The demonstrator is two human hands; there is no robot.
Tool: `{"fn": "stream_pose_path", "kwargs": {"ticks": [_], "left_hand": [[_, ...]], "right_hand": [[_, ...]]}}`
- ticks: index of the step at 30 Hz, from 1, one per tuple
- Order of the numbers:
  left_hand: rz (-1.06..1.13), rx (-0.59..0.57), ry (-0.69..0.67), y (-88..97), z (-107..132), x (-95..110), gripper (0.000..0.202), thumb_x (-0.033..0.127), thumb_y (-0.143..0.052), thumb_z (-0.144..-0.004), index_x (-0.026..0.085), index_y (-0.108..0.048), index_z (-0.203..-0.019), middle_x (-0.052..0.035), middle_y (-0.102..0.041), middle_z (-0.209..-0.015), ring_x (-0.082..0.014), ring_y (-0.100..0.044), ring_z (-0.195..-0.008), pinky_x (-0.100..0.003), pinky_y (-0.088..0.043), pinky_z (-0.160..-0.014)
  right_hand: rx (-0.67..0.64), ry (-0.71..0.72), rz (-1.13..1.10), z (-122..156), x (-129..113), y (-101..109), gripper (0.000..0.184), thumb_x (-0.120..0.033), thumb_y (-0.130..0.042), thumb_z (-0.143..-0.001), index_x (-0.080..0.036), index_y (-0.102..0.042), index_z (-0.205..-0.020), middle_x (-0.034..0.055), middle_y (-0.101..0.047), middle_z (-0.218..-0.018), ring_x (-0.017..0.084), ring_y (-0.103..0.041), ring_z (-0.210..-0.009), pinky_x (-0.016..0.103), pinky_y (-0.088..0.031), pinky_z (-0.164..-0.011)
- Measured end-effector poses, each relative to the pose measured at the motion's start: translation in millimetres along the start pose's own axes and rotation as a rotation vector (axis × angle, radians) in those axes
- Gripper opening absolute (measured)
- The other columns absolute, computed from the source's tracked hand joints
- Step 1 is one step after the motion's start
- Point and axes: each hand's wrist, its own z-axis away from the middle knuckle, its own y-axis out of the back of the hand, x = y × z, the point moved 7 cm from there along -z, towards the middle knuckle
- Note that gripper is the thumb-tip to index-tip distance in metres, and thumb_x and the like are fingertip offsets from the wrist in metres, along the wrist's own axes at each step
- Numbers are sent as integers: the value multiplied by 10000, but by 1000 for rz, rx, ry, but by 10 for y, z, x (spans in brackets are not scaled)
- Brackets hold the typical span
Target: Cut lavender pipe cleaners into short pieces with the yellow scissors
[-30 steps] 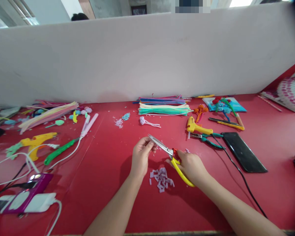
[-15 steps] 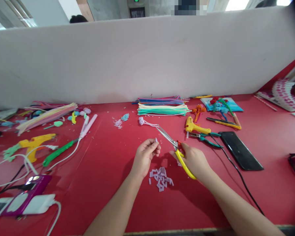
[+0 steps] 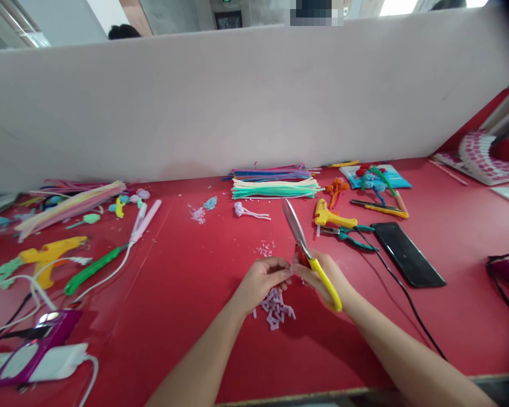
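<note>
I see the red worktop (image 3: 173,294), with a bundle of pipe cleaners (image 3: 275,188) at its far side. My right hand (image 3: 324,278) is clamped on the yellow-handled scissors (image 3: 297,233), blades together, pointing far. My left hand (image 3: 261,281) pinches its fingertips together, touching the right; whether it holds anything I cannot tell. Lilac cut pieces (image 3: 275,310) lie just near of both hands.

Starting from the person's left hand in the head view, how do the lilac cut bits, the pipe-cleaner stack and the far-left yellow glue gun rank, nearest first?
From the left hand:
1. Lilac cut bits, just beneath it.
2. Pipe-cleaner stack, behind, by the partition.
3. Yellow glue gun, far left.
</note>
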Motion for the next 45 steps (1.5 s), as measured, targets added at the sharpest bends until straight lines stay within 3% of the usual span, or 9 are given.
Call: {"fn": "stream_pose_path", "kwargs": {"ticks": [9,16,20,33,45], "left_hand": [[-34,98,-31,49,-10,-73,123,243,-566,-646,133,-540,-696,19,-497,-565,-72,-455,-491,-198,-363,-490],[171,398,-144,424,31,109,132,239,-577,-628,140,-550,-711,5,-544,-562,-87,-487,-493,-206,-376,-486],[260,482,-186,542,57,147,114,218,-577,-622,139,-551,-701,3,-554,-581,-73,-482,-498,-186,-362,-476],[307,488,-274,591,63,159,70,173,-542,-656,135,-554,-714,8,-543,-620,-64,-485,-538,-176,-361,-497],[313,514,-243,600,58,150,77,188,-558,-629,147,-558,-694,16,-551,-603,-67,-485,-523,-178,-356,-494]], "right_hand": [[41,55,243,-28,53,-39,140,-300,-429,-695,-170,-455,-651,-39,-444,-534,78,-413,-490,169,-254,-423],[116,21,768,-19,22,86,370,-560,-432,-650,-193,-455,-692,0,-516,-542,125,-487,-484,208,-230,-445],[58,42,867,-19,70,-3,386,-579,-375,-682,-201,-450,-702,12,-548,-565,141,-517,-504,214,-223,-445],[19,48,934,-8,77,-90,416,-568,-309,-728,-183,-451,-667,23,-553,-556,136,-526,-489,227,-195,-435],[1,50,944,-10,59,-93,443,-587,-288,-728,-186,-463,-662,26,-551,-538,132,-517,-473,223,-201,-434]]}}
